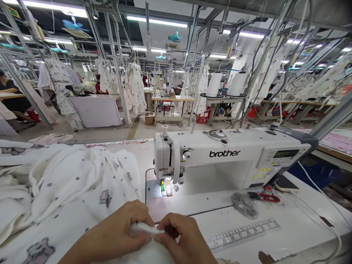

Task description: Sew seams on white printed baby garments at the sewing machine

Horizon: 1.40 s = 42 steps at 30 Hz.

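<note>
My left hand (129, 233) is closed on the folded edge of a white fabric piece (145, 229), thumb below and fingers above. Across from it, my right hand (183, 234) pinches the end of the same edge between thumb and fingertips. Both hands are close together in front of the sewing machine (198, 154), with the cloth hanging down toward me. Under the machine's head, the lit needle plate (154, 189) has a small green part (162, 185) by the presser foot; no fabric lies there. To the left is a heap of white printed cloth (104, 176).
On the machine table, a clear round dish (244, 205), red-handled thread snips (264, 197) and a printed ruler strip (244, 233) lie to the right. Thread cones (214, 84) stand behind the machine. Hanging garments (136, 88), other workstations and seated people fill the background.
</note>
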Available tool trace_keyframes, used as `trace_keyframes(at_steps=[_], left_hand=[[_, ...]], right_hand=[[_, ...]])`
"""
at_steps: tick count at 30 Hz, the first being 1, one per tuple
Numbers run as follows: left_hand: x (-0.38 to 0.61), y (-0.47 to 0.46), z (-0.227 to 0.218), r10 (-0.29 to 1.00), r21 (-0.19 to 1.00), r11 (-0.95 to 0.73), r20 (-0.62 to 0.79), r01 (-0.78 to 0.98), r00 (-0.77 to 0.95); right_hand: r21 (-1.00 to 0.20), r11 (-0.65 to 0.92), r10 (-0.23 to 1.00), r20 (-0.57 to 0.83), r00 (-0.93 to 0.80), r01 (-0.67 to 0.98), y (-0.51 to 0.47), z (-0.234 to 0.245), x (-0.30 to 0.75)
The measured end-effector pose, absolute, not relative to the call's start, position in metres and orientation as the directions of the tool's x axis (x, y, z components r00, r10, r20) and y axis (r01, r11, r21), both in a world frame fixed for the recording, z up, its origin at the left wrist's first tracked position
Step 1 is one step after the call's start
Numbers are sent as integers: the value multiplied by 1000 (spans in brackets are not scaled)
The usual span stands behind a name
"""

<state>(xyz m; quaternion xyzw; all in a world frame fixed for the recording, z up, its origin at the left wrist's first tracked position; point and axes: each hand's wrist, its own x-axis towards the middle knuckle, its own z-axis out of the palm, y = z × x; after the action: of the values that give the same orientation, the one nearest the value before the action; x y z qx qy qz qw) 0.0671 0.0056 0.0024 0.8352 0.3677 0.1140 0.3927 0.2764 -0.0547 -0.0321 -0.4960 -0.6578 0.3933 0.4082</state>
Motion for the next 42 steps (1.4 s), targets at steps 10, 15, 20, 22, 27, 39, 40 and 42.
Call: trace_keyframes(at_steps=[10,15,20,22,27,39,40,42], left_hand=[[75,2,-1,729,787,-329,-139,521,670],[74,3,-4,700,849,-245,-180,469,691],[80,6,-11,625,907,-126,-242,401,743],[80,7,-15,684,906,-56,-272,420,677],[78,15,-16,654,910,67,-350,410,670],[99,48,25,729,443,-569,-119,693,674],[100,48,23,741,356,-602,-86,715,666],[100,46,15,767,214,-616,-58,758,640]], right_hand=[[-874,275,932,141,-333,400,-57,-34,286],[-513,697,713,423,-559,501,-35,4,310],[55,992,75,501,-862,118,-10,2,311],[128,992,-70,489,-869,-7,-4,-8,307],[333,942,-230,529,-817,-50,-2,-19,302],[101,976,126,460,-879,193,6,-38,329],[49,973,181,437,-881,224,7,-40,330],[-51,962,266,405,-875,269,9,-43,331]])
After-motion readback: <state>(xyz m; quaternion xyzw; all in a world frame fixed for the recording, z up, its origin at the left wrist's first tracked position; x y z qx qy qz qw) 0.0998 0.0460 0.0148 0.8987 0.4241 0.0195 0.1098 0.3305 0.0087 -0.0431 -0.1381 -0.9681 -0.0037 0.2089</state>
